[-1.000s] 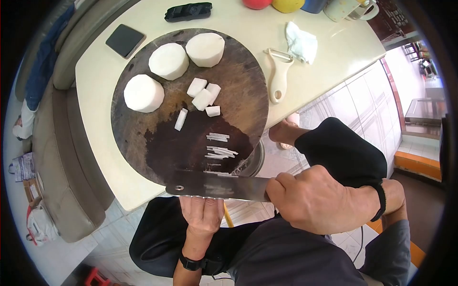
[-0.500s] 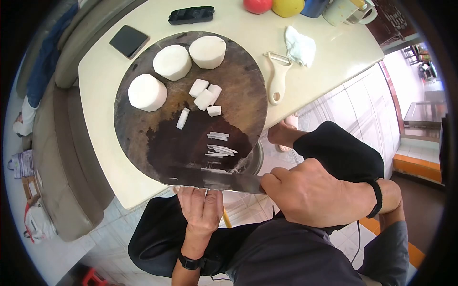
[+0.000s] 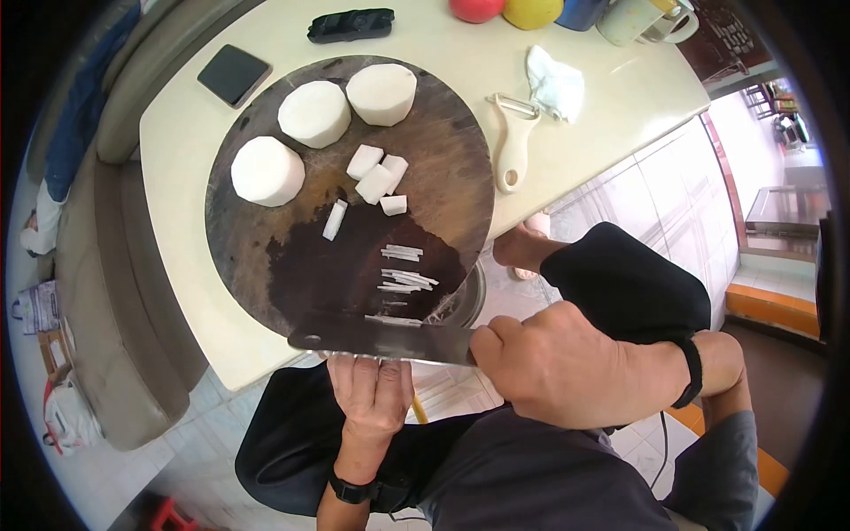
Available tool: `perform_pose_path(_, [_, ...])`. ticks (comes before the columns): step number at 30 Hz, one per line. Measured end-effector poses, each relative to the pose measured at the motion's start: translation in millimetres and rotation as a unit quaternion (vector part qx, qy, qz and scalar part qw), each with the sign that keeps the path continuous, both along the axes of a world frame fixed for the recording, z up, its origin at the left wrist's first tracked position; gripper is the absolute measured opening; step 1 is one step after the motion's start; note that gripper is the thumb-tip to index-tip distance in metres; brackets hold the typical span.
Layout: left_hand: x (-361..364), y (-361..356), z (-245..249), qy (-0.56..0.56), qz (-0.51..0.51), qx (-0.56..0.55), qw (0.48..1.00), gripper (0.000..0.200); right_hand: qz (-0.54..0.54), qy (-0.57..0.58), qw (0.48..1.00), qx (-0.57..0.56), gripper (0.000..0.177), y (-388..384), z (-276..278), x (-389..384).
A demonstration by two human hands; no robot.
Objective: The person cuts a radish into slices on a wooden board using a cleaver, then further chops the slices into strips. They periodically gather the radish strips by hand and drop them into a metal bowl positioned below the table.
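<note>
My right hand [image 3: 562,372] is wrapped round the handle of a kitchen knife [image 3: 381,340], whose broad dark blade lies across the near edge of the round chopping board [image 3: 447,133]. Just under the blade, my left hand [image 3: 370,394] has its fingers pressed together at the board's edge. The blade hides its fingertips and whatever they hold. Beyond the blade lie thin white strips [image 3: 407,281] on a wet dark patch. Several small white blocks [image 3: 375,183] sit mid-board. Three thick, peeled white vegetable pieces [image 3: 268,172] stand along the far left rim.
On the cream table [image 3: 190,292] are a white peeler [image 3: 513,146], a crumpled tissue [image 3: 556,84], a phone [image 3: 234,76] and a black object [image 3: 351,26]. Red and yellow fruit and mugs [image 3: 630,19] line the far edge. A metal bowl [image 3: 474,296] shows below the board's right edge.
The knife and my right hand have shifted slightly left. My left hand stays at the board's edge. The strips and blocks lie as before, with a small shift of the whole view.
</note>
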State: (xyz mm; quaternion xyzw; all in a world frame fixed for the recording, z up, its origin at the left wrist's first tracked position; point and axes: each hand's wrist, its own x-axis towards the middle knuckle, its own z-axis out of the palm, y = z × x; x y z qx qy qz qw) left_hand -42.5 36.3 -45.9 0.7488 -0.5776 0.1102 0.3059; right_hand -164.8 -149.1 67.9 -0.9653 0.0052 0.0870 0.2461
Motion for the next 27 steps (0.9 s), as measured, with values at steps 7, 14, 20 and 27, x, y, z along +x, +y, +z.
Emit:
perform_pose_path(7, [2.6,-2.8,0.3,-0.004,-0.005,-0.024,1.0,0.017,-0.001,0.031,0.997,0.072,0.025,-12.9,6.2,-7.6])
perform_pose_path(14, [1.9,-1.0,1.5,0.001,-0.002,-0.008,1.0,0.016,-0.003,0.067,0.995,0.073,0.023,-14.9,7.9,-6.7])
perform_pose_path(20, [2.6,-5.4,7.6,0.0,-0.008,-0.013,1.0,0.023,-0.01,0.028,0.999,0.041,0.017,-1.8,3.2,2.0])
perform_pose_path(27, [-4.1,-13.1,18.6,0.152,0.069,-0.075,0.983,0.02,-0.079,-0.029,0.995,0.052,0.006,-13.0,-14.5,-10.8])
